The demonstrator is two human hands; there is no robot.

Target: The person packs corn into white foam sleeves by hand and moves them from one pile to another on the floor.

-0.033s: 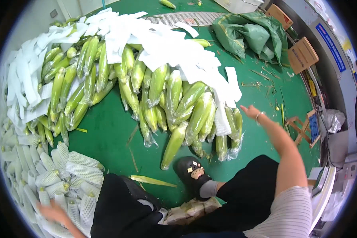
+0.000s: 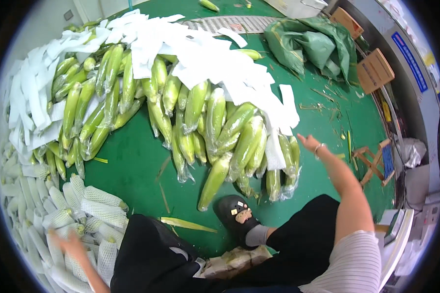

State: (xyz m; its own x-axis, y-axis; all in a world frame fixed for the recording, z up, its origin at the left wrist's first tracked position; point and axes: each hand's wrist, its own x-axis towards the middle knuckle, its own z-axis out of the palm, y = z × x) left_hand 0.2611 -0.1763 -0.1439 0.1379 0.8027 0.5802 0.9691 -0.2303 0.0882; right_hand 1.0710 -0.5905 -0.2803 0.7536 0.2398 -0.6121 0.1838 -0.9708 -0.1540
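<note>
Corn cobs [image 2: 283,156] in clear film lie just below our right hand [image 2: 309,142], open and empty; we judge them firm, slick, best gripped mid-length. Our left hand [image 2: 71,244], blurred, hovers over net-sleeved cobs [image 2: 100,198].

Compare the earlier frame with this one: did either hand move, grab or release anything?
Nothing visibly changed. The right hand hangs open and empty beside the bagged corn cobs. The left hand, blurred, is over the net-wrapped cobs at lower left. The corn pile and white foam sheets lie as before.
</note>
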